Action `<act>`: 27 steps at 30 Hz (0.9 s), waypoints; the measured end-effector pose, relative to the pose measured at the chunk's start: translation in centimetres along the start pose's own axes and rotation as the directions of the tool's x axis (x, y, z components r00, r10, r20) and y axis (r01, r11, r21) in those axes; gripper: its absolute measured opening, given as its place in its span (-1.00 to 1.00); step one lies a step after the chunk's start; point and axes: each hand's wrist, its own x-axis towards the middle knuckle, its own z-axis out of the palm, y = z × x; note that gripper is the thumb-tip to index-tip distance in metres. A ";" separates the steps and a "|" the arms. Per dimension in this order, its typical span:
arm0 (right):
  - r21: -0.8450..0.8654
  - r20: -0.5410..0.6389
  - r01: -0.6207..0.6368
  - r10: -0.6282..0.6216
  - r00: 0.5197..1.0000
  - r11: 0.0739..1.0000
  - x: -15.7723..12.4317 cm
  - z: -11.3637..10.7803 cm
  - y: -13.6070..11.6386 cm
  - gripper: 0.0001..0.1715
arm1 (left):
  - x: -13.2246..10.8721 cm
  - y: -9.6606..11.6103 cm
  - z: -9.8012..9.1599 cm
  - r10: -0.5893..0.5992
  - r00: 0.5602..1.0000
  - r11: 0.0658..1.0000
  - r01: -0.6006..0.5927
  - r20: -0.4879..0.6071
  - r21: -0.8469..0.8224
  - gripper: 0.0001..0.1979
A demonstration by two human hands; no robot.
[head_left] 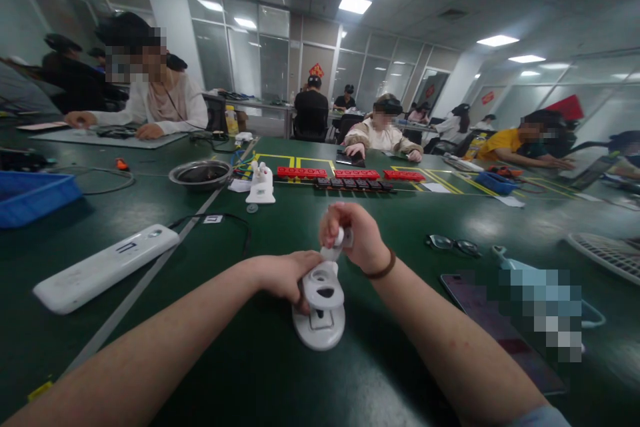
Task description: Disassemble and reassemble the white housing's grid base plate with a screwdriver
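In front of me on the green table stands a white plastic device (323,297) with a rounded base and an upper plate with openings in it. My left hand (287,273) grips its left side; some of the fingers are hidden behind it. At its top, my right hand (353,230) has its fingers curled around a small round white piece (340,237). Whether that piece is joined to the device I cannot tell. Farther back stands a white figure-like plastic piece (261,183), with a small clear disc (252,208) close to it.
A long white case (107,270) with a cable and a blue tray (37,197) are on the left. A metal bowl (200,175) and red strips (303,172) lie farther back. Glasses (454,245) and a phone (493,327) lie right. Several people sit around.
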 end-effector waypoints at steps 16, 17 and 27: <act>-0.614 -0.576 -0.561 0.170 0.799 0.556 2.1 -9.2 7.2 -0.66 | -0.2 0.1 -1.1 -0.110 0.992 0.990 0.115 0.054 -0.087 -0.02; -0.605 -0.558 -0.513 0.135 0.819 0.609 2.2 -8.9 6.8 -0.65 | -0.3 0.2 -1.4 -0.117 0.992 0.983 0.123 0.051 -0.133 -0.03; -0.040 -0.098 -0.294 0.290 0.952 0.955 1.1 -2.1 2.4 -0.51 | -3.2 3.3 -4.6 -0.098 0.957 0.944 0.003 -0.273 -0.329 -0.09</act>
